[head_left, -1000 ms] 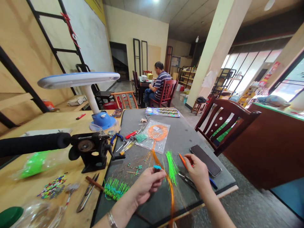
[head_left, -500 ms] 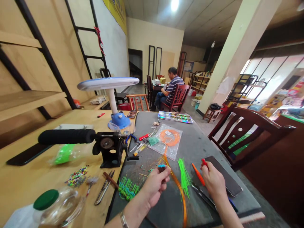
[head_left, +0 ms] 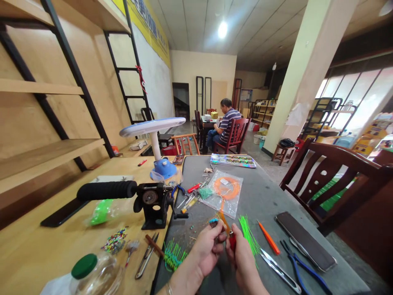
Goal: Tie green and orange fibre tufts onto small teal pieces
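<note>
My left hand (head_left: 208, 246) is closed, pinching a small piece with bright blue beads (head_left: 213, 221) at its fingertips. My right hand (head_left: 243, 256), closed around a red lighter (head_left: 232, 241) with a metal top, is right beside it. An orange strand (head_left: 225, 221) runs down behind both hands from an orange coil (head_left: 227, 187) on a clear bag. Bright green cut strands (head_left: 249, 234) lie just right of my right hand. Left of my left wrist is a bundle of green knotted strands (head_left: 173, 255) on a brown stick.
An orange pen-like tool (head_left: 269, 237), thread snips (head_left: 281, 270), blue-handled pliers (head_left: 302, 268) and a dark phone-like case (head_left: 305, 241) lie at right. A black hand-cranked device (head_left: 153, 205), loose beads (head_left: 116, 241) and a green-lidded jar (head_left: 92, 272) stand left. A person (head_left: 225, 125) sits further back.
My right hand has moved left with the red lighter, from beside the dark case to my left hand. The view has tilted up and shifted; the snips and pliers are now uncovered.
</note>
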`<move>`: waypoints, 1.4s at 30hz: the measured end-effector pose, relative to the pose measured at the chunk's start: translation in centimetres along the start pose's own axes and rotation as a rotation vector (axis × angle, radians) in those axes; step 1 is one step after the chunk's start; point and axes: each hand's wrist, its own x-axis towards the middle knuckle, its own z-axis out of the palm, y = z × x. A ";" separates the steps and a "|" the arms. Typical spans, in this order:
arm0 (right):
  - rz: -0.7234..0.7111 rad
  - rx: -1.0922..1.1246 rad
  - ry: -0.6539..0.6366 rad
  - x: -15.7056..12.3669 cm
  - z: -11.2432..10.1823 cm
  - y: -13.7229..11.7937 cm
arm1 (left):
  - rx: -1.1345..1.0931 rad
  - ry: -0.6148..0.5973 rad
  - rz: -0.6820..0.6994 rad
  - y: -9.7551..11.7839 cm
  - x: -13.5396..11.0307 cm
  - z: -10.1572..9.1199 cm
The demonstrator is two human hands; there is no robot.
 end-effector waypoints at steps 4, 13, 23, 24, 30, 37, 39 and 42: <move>-0.040 0.036 -0.005 0.4 0.1 0.1 | 0.039 -0.010 -0.002 0.2 0.2 0.0; -0.106 0.016 -0.047 0.3 0.3 -0.4 | 0.070 -0.032 0.008 0.5 0.2 0.2; -0.184 -0.052 -0.065 0.6 0.1 -0.2 | 0.091 -0.033 0.003 0.5 0.5 0.1; -0.194 -0.040 -0.061 0.7 0.1 -0.1 | 0.093 -0.032 0.004 0.5 0.5 0.1; -0.185 -0.028 -0.060 1.1 0.2 0.0 | 0.089 -0.042 0.008 0.5 0.7 -0.1; -0.209 -0.012 -0.084 0.8 0.1 -0.1 | 0.095 -0.034 0.011 0.5 0.8 -0.2; -0.217 -0.002 -0.081 0.9 0.1 0.0 | 0.093 -0.033 0.013 0.4 0.8 -0.2; -0.183 0.015 -0.067 1.0 0.3 0.1 | 0.092 -0.020 0.023 0.4 0.8 -0.2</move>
